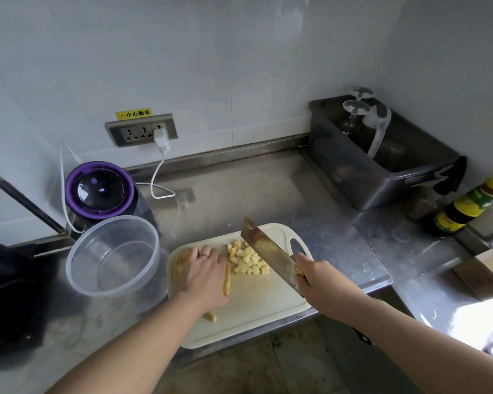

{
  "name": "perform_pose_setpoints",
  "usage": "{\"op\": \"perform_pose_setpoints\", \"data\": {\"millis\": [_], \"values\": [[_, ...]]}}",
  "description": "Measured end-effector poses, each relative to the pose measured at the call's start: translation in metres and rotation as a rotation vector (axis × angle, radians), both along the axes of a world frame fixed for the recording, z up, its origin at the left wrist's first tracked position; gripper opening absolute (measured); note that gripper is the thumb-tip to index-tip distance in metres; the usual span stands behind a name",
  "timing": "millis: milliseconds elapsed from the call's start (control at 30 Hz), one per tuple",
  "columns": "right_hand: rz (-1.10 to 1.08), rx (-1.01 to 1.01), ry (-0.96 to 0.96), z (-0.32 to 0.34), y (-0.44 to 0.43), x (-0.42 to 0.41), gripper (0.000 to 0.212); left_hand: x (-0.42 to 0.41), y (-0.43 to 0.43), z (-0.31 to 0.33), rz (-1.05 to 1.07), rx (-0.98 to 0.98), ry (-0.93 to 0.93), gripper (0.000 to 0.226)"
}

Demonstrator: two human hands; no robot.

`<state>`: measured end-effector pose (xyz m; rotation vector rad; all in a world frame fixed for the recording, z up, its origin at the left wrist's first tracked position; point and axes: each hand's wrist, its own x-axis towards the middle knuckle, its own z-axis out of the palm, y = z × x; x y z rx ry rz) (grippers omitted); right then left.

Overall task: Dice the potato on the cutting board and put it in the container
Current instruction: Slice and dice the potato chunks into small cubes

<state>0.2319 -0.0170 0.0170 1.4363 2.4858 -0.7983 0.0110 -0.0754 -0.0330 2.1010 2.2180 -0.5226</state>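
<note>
A steel bench (268, 189) in a white-walled corner carries a white cutting board (256, 317) at its front edge. The left grip (202, 271) lies flat, pressing potato strips (227, 277). The right grip (316, 277) is closed round a cleaver (265, 248) tilted beside diced potato (248, 260). A clear container (114, 257) stands just left of the board, with bare steel behind.

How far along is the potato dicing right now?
Done: a pile of potato cubes lies on the cutting board. In hand: the left hand presses the uncut strips; the right hand grips the cleaver. Left: dicing those, then filling the empty container.
</note>
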Motion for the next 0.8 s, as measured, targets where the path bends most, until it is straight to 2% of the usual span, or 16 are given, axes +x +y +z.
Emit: {"op": "perform_pose_setpoints", "data": {"millis": [133, 267, 500, 567, 667, 733, 800], "values": [[0.001, 0.002, -0.006, 0.001, 0.001, -0.001, 0.041, -0.003, 0.012, 0.003, 0.113, 0.064, 0.030, 0.065], [0.004, 0.009, 0.001, 0.002, 0.003, -0.002, 0.038, -0.007, 0.025, 0.000, 0.179, 0.042, 0.066, 0.072], [0.021, 0.005, -0.011, 0.002, 0.003, -0.002, 0.037, -0.012, 0.024, 0.000, 0.194, 0.060, 0.032, 0.075], [0.044, 0.001, -0.028, 0.001, 0.002, -0.003, 0.036, -0.015, 0.017, 0.006, 0.178, 0.109, -0.045, 0.069], [0.062, -0.001, -0.012, -0.002, 0.001, -0.006, 0.035, -0.022, -0.006, 0.017, 0.034, 0.223, -0.290, 0.038], [0.067, -0.031, -0.013, -0.004, -0.001, -0.008, 0.038, -0.025, -0.026, 0.020, -0.045, 0.162, -0.446, 0.029], [0.075, -0.044, -0.016, -0.005, -0.003, -0.008, 0.038, -0.027, -0.044, 0.016, -0.059, 0.007, -0.538, 0.032]]}}
